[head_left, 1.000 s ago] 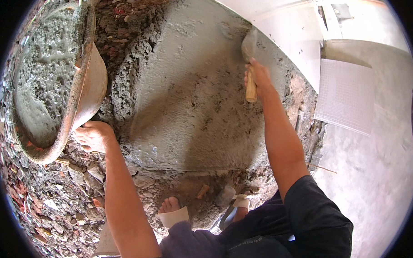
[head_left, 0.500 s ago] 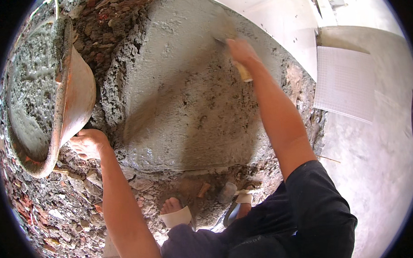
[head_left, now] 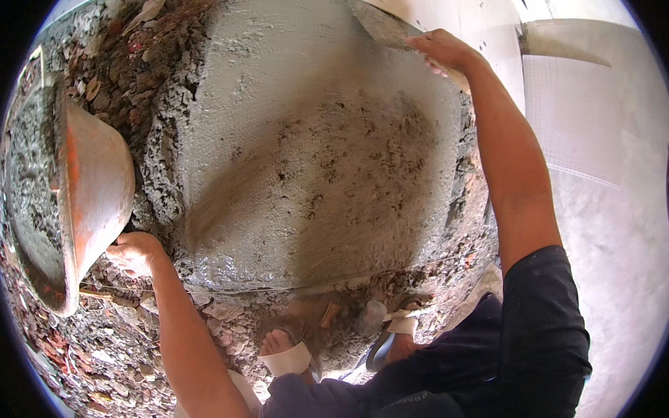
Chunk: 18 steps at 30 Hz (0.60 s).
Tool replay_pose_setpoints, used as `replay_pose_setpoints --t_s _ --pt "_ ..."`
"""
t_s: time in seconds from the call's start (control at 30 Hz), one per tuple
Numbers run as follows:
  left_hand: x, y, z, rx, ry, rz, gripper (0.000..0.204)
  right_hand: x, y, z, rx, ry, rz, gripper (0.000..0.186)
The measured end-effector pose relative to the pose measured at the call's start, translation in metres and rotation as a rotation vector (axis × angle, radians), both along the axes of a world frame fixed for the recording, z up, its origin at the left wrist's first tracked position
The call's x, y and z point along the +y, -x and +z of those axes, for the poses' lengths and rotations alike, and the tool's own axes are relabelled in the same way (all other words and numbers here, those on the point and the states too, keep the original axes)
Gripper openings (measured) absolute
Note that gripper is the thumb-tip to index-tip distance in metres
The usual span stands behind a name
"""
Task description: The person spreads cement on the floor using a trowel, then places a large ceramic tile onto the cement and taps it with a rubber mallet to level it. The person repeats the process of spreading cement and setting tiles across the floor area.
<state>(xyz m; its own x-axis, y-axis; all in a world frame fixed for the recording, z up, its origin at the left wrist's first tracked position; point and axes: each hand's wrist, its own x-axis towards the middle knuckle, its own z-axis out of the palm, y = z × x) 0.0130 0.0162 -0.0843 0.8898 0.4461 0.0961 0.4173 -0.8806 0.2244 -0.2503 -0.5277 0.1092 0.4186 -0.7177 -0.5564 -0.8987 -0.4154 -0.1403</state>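
My right hand (head_left: 447, 52) is closed around the handle of a trowel (head_left: 381, 27), at the upper right. The grey-smeared blade lies against the far edge of a wet cement surface (head_left: 271, 86), beside the white wall. At the left, my left hand (head_left: 135, 253) has its fingers curled in at the base of a wide tub (head_left: 97, 169). What those fingers grip is hidden. Wet grey mortar (head_left: 33, 190) fills much of the tub, whose outer side is pale and orange-stained. The cement is smooth toward the far side and left, and rougher and pitted in the middle.
Rubble (head_left: 104, 350) covers the ground at the left and along the near side. A thin string (head_left: 308, 287) runs along the cement's near edge. Close to my sandalled feet stands a clear cup (head_left: 370, 318). A pale gridded panel (head_left: 573, 116) lies on the floor at the right.
My right hand has swept the trowel right and outward to the wall edge. The view has shifted, so the tub sits farther left. My left hand stays at its base.
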Motion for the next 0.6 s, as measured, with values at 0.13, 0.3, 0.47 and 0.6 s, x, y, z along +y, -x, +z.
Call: replay_pose_setpoints --t_s 0.13,0.3,0.47,0.6 --pt "0.004 -0.003 -0.003 -0.063 -0.003 -0.053 0.042 -0.029 0.069 -0.004 0.047 0.01 -0.108 0.046" --pt "0.01 -0.007 -0.011 -0.08 -0.067 -0.061 0.042 -0.039 0.159 -0.006 0.08 -0.016 -0.384 0.044" --pt "0.016 -0.011 -0.02 -0.061 -0.09 -0.071 0.042 -0.024 0.201 -0.01 -0.116 -0.073 -0.718 0.042" --pt "0.019 -0.014 -0.023 -0.052 -0.105 -0.052 0.044 0.013 0.17 -0.041 -0.385 -0.087 -0.812 0.043"
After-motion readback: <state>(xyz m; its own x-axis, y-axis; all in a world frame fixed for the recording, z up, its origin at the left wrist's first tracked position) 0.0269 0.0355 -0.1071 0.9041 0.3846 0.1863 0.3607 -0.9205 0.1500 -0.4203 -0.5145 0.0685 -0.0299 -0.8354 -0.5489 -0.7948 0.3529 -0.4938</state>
